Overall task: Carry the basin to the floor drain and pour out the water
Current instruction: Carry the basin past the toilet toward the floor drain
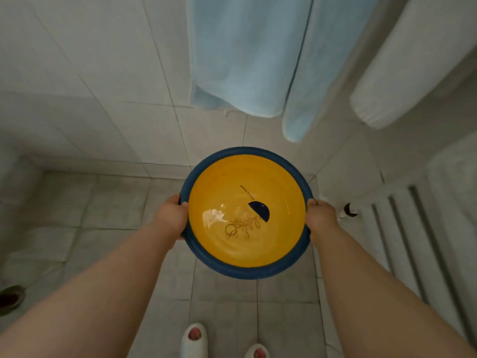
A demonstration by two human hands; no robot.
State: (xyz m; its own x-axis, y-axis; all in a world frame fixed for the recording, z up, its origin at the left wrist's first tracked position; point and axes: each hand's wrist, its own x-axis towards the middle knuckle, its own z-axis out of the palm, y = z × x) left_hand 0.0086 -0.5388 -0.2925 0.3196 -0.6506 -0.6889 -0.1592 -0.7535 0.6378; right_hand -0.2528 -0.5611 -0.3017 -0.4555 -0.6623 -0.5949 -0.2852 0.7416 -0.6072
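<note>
A round basin (246, 273) with a blue rim and a yellow inside hangs level above the tiled floor, in the middle of the head view. Clear water lies in it and reflects light; a dark half-circle and a leaf drawing show on its bottom. My left hand (171, 217) grips the rim on the left side. My right hand (321, 218) grips the rim on the right side. No floor drain shows in the frame.
Two light blue towels (247, 55) hang on the tiled wall ahead. A white towel (413, 60) hangs at upper right. A white radiator (423, 233) runs along the right. My feet in white slippers (195, 341) stand below. A dark shoe (10, 298) lies at far left.
</note>
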